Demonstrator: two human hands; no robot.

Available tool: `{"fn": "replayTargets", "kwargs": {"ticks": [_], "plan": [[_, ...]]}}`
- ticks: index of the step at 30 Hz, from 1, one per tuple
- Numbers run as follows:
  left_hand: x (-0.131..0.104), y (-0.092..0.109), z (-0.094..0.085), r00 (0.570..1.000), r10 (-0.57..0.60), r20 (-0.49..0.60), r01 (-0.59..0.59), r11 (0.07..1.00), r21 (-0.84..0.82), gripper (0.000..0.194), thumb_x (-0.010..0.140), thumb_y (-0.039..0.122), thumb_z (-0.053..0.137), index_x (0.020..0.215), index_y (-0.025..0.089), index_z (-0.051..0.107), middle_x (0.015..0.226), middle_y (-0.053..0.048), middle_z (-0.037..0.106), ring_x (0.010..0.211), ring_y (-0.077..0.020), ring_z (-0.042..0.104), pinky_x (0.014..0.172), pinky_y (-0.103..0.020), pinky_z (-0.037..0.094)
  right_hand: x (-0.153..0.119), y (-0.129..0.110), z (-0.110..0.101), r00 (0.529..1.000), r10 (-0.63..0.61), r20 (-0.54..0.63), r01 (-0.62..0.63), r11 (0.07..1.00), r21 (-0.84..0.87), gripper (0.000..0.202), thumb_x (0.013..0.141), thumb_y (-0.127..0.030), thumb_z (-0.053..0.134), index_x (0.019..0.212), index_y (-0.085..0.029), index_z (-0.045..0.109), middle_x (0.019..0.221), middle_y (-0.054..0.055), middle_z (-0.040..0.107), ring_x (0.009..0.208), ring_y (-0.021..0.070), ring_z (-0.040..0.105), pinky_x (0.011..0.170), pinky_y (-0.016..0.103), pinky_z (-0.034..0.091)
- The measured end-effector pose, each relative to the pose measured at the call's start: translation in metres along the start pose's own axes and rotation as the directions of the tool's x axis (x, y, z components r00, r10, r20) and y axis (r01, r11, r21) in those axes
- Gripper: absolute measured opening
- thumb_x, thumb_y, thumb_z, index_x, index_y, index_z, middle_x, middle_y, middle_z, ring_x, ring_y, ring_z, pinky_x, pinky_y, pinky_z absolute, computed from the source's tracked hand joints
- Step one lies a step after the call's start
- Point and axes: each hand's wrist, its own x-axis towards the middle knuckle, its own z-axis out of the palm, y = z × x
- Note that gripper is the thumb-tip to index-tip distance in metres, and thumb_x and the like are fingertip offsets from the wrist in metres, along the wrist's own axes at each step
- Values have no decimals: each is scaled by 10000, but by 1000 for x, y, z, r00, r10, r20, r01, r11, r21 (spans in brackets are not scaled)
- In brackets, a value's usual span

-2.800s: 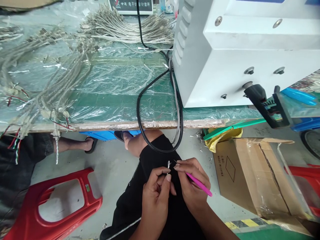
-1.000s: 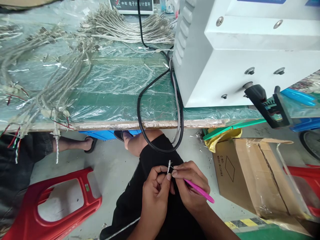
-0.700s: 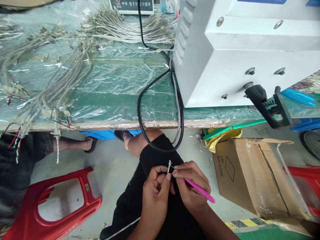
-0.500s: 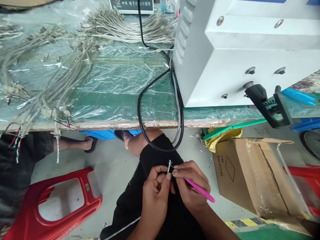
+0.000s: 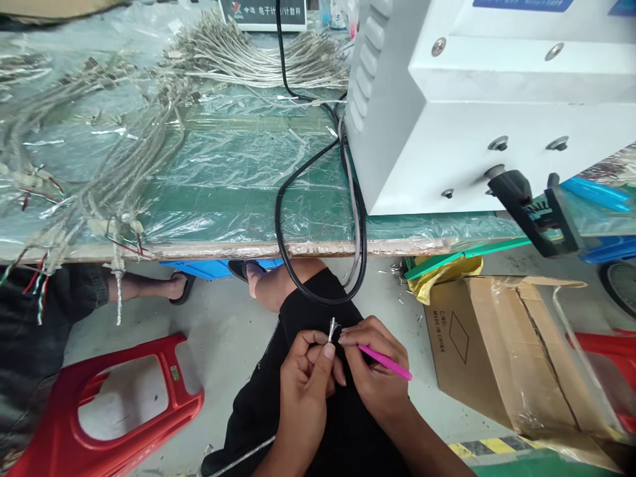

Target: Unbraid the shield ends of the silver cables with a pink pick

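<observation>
Much seems to depend on steadiness: the silvery cable end, above the person's black-clad lap, is best braced firmly while the pink tool is guided in small, light strokes. The left hand has a narrow grip, pinching the cable end; the right hand holds the pink tool pen-fashion, and whether its fine tip touches the cable end cannot be told.
</observation>
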Motion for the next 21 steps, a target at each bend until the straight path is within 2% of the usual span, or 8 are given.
{"fn": "replayTargets", "kwargs": {"ticks": [3, 6, 11, 21], "plan": [[1, 1, 0, 1000, 22, -1, -22, 1000, -19, 240, 942, 410, 628, 895, 193, 537, 546, 55, 583, 433, -55, 325, 451, -200, 239, -2, 2, -2, 997, -17, -69, 18, 1000, 14, 237, 836, 5, 634, 829, -218, 714, 777, 13, 682, 731, 151, 701, 613, 271, 583], [-1, 1, 0, 999, 42, 15, -42, 999, 3, 239, 954, 408, 609, 878, 192, 540, 579, 51, 575, 459, -61, 329, 465, -208, 251, -4, 2, -4, 986, -86, -139, 91, 995, 28, 281, 819, 43, 644, 861, -225, 717, 798, 20, 697, 770, 164, 710, 644, 294, 602], [-4, 1, 0, 999, 33, 26, -36, 995, 92, 236, 970, 392, 591, 857, 190, 545, 600, 48, 557, 498, -71, 379, 493, -209, 284, -2, -2, -4, 976, -175, -129, 182, 982, 42, 315, 796, 71, 649, 861, -228, 724, 849, 34, 710, 763, 157, 726, 643, 287, 636], [-3, -1, 3, 998, 54, -15, -52, 988, 147, 250, 942, 403, 619, 832, 191, 546, 585, 39, 551, 494, -87, 375, 477, -220, 261, -2, 2, -2, 987, -123, -107, 128, 991, 40, 300, 810, 33, 650, 874, -246, 741, 843, 34, 729, 754, 170, 744, 651, 296, 650]]}}
